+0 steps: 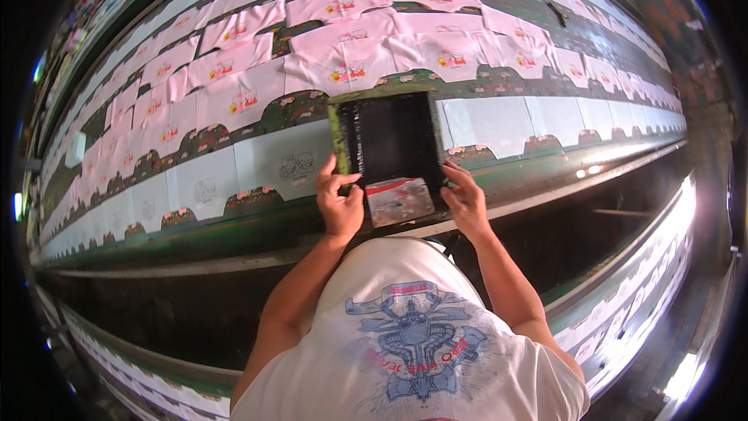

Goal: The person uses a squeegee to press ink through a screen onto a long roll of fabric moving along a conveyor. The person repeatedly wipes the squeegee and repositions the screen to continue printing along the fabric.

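Observation:
A screen printing frame (340, 134) with a dark mesh lies over the row of pale pieces nearest me. Its rim is worn and yellow-green on the left, and a grey and red patch (400, 203) covers its near end. My left hand (341, 201) grips the near left corner, thumb and forefinger bent at the edge. At the near right corner, my right hand (465, 198) is closed on the other side of the frame. Left of the frame, a pale blue cloth piece (292, 160) carries a dark outline print. The cloth beneath the frame is hidden.
The long green printing table (499, 171) curves across the view. Rows of pink cloth pieces (343, 66) with coloured prints lie beyond the frame, some wrinkled and overlapping. A small dark object (558, 14) rests farther back. Another table with pale pieces (623, 323) stands behind me at right.

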### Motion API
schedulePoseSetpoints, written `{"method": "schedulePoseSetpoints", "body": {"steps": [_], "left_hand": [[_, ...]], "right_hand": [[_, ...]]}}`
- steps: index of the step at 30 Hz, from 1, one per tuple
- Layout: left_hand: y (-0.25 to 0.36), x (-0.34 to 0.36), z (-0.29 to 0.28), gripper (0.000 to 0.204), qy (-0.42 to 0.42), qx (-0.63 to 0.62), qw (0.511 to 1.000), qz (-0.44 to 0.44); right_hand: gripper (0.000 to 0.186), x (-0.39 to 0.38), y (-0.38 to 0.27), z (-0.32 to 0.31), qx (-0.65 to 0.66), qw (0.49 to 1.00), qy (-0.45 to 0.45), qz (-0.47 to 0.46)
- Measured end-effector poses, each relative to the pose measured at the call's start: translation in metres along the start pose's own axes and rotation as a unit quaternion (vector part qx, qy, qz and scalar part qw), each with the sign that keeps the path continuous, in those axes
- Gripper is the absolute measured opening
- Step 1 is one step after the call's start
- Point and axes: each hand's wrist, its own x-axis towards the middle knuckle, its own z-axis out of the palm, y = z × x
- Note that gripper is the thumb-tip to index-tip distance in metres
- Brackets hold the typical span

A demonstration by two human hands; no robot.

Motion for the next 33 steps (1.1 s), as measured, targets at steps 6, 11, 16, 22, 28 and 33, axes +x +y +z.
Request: {"method": "schedulePoseSetpoints", "body": {"steps": [6,11,16,22,28,33], "left_hand": [[0.010,-0.009,0.042,0.023,-0.003,-0.009,0.999,-0.034],[0.003,-0.010,0.047,0.020,-0.003,-0.008,0.998,-0.070],[0.001,-0.006,0.051,0.018,-0.005,-0.030,0.995,-0.092],[-0.002,-0.004,0.049,0.015,-0.010,-0.003,0.994,-0.107],[0.005,-0.001,0.050,0.013,-0.025,-0.011,0.990,-0.141],[0.000,-0.004,0.048,0.013,-0.023,-0.009,0.990,-0.142]], "right_hand": [[0.046,-0.002,-0.013,-0.027,-0.249,0.951,0.017,-0.181],[0.052,0.000,-0.040,-0.022,-0.289,0.893,-0.136,-0.316],[0.053,0.005,-0.032,-0.017,-0.327,0.877,-0.136,-0.325],[0.056,0.016,-0.051,-0.014,-0.326,0.877,-0.134,-0.325],[0.049,0.027,-0.052,-0.010,-0.361,0.866,-0.128,-0.322],[0.045,0.031,-0.058,-0.015,-0.378,0.853,-0.176,-0.314]]}}
